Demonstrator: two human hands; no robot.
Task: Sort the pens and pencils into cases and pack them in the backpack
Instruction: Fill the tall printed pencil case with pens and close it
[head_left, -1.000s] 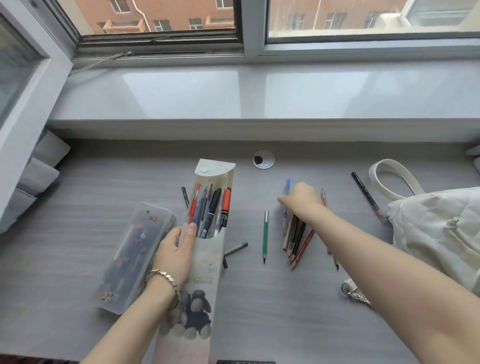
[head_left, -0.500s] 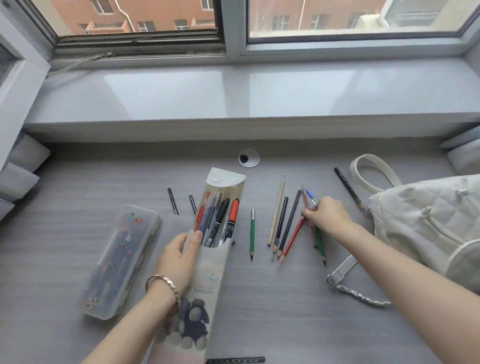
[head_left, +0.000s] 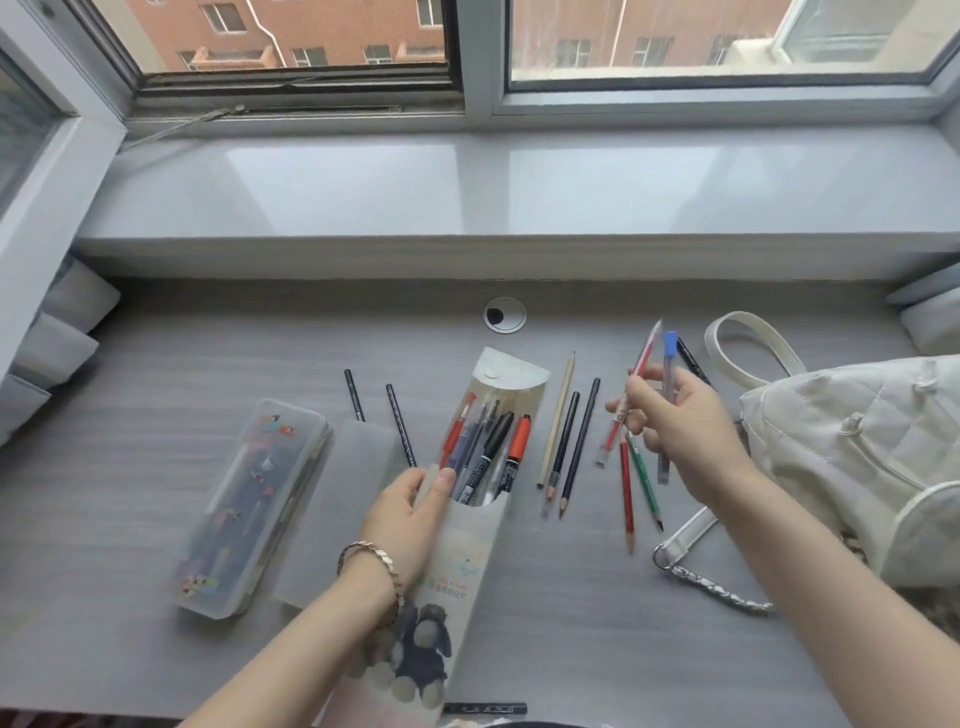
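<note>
- At the far left of the desk, the clear hard case lies flat with its lid on, exactly as it did a moment ago. No pencil looks to have gone into it yet.
- Beside it, the left hand keeps its grip on the soft pouch, thumb and fingers curled round its open edge. The mouth is held wide, with the sorted pens standing inside.
- Between the hands, a tan pencil and two dark pencils lie loose and roughly parallel.
- Further right is the change: the right hand, half a second ago down among the pile, is now raised clear of the desk. It pinches a red pen and a blue-capped pen, both pointing up and away.
- That probably means these two go into the pouch next. Under the hand, a red pencil and a green pencil stay behind.
- At the right edge, the cream quilted backpack sits waiting, and neither case is packed in it yet.
</note>
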